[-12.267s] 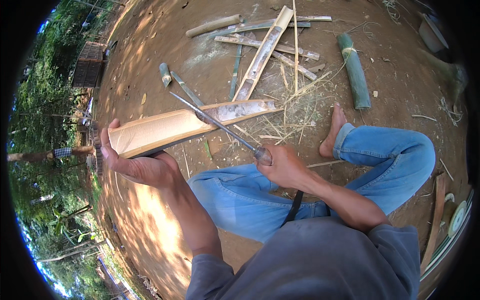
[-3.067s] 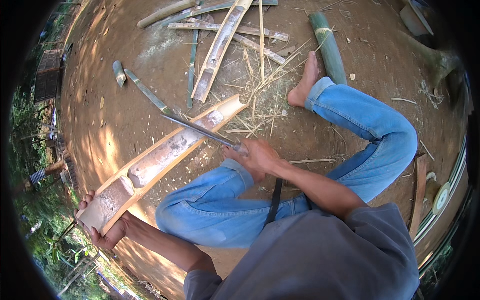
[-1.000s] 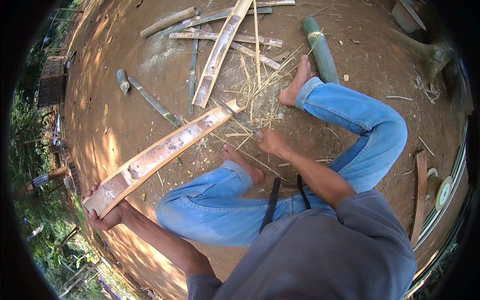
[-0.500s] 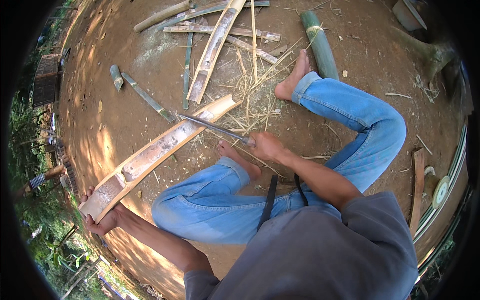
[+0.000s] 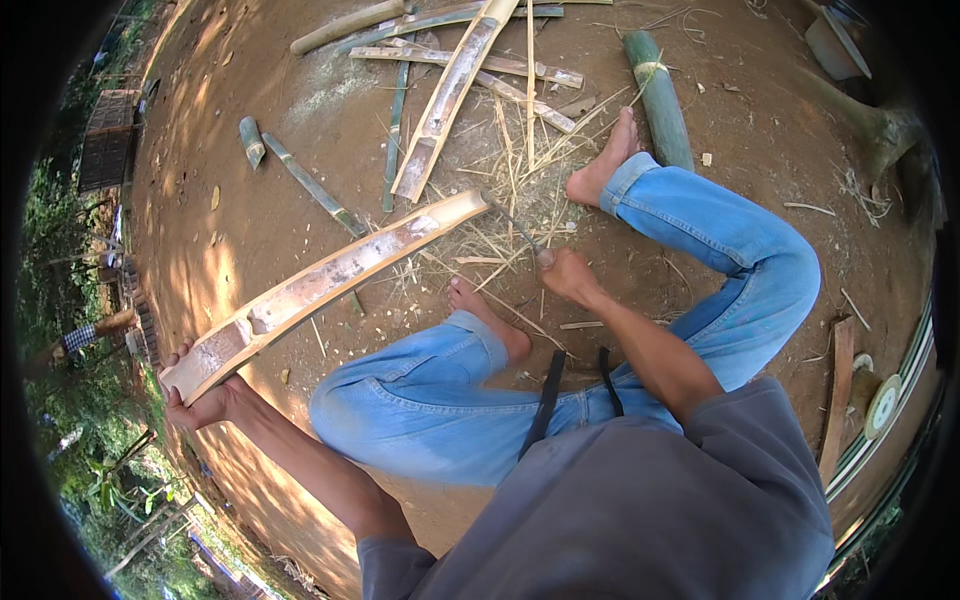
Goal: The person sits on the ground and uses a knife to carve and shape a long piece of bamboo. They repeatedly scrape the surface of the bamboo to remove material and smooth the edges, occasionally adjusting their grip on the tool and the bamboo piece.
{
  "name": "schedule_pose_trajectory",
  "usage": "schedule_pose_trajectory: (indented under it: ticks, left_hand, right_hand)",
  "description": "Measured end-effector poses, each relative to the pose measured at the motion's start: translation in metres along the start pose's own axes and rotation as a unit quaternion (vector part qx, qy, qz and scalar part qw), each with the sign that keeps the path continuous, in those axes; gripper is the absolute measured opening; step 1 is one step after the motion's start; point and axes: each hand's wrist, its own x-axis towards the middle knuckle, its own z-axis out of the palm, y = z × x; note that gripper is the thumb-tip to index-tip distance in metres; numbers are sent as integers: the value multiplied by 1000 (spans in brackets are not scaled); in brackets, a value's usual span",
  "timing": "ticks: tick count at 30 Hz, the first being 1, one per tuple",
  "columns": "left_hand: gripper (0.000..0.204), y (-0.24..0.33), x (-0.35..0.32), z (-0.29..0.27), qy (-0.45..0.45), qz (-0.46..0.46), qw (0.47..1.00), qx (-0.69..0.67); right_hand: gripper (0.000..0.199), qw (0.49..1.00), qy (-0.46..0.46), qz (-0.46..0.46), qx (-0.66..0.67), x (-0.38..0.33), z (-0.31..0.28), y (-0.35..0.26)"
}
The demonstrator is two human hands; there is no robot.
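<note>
A split half of bamboo [image 5: 318,283], hollow side up, slants across from near left to far right. My left hand [image 5: 203,403] is closed around its near end, with the thumb at the edge and fingers underneath. My right hand [image 5: 570,276] grips the handle of a long-bladed knife [image 5: 518,227]. The blade looks thin from this angle and points to the bamboo's far end; I cannot tell whether it touches. Shavings and thin strips [image 5: 515,190] lie on the ground beyond my feet.
Another split bamboo half [image 5: 452,95] lies ahead over several strips. A green bamboo section [image 5: 660,105] lies by my right foot. Short green pieces [image 5: 252,142] are at left. A wooden board [image 5: 837,385] and a round disc [image 5: 882,408] are at right, a basin [image 5: 838,42] at far right.
The knife has moved from lying over the middle of the bamboo to its far end, turning more edge-on. My right hand has shifted right and slightly away. My left hand keeps its hold.
</note>
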Motion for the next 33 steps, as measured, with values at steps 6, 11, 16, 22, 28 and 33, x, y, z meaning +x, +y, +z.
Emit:
schedule_pose_trajectory:
  ticks: [6, 11, 16, 22, 28, 33]
  left_hand:
    - [34, 3, 7, 5, 25, -9, 999, 22]
    - [34, 2, 4, 12, 42, -3, 998, 49]
    - [34, 0, 3, 19, 78, 10, 994, 76]
    - [33, -6, 12, 23, 48, -12, 998, 49]
    - [31, -4, 14, 20, 75, 3, 995, 70]
    - [24, -4, 5, 38, 153, 44, 982, 96]
  right_hand:
    - [27, 975, -64, -205, 62, -79, 8, -91]
    - [26, 986, -4, -158, 46, -55, 12, -58]
    - [18, 989, -2, -147, 33, -43, 9, -38]
    - [23, 997, 60, -45, 13, 14, 9, 21]
    - [32, 999, 39, -18, 7, 7, 13, 21]
    - [33, 999, 35, 2, 18, -17, 1, -24]
